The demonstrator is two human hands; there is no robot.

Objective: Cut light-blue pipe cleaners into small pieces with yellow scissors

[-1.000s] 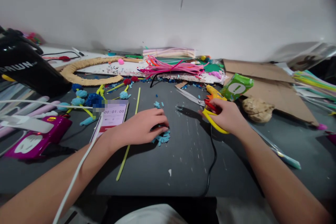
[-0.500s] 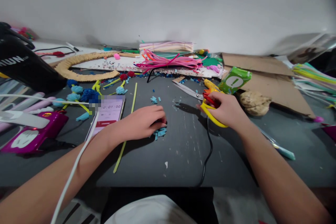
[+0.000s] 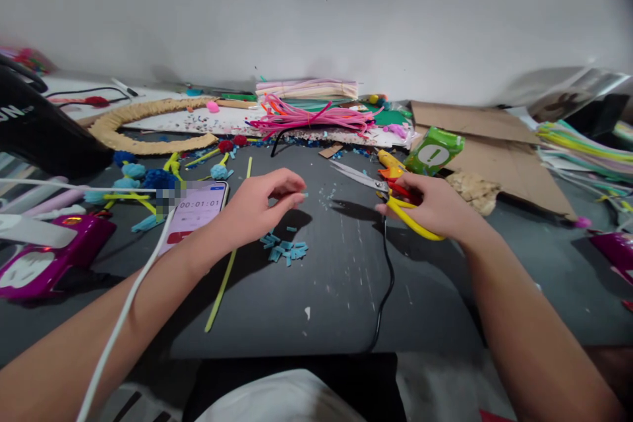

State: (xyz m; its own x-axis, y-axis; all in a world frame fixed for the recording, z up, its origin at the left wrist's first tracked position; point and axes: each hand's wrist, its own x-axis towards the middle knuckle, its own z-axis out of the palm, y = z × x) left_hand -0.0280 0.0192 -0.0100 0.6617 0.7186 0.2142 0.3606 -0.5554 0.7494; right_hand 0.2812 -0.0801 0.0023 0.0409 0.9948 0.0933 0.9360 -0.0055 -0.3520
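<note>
Near left hand (image 3: pixel 262 201), loose blue snippets (image 3: pixel 284 252)

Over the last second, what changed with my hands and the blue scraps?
The left hand rose off the blue scraps, now uncovered, and seems to pinch one blue bit. The right hand kept gripping the yellow scissors; the phone stayed put.
</note>
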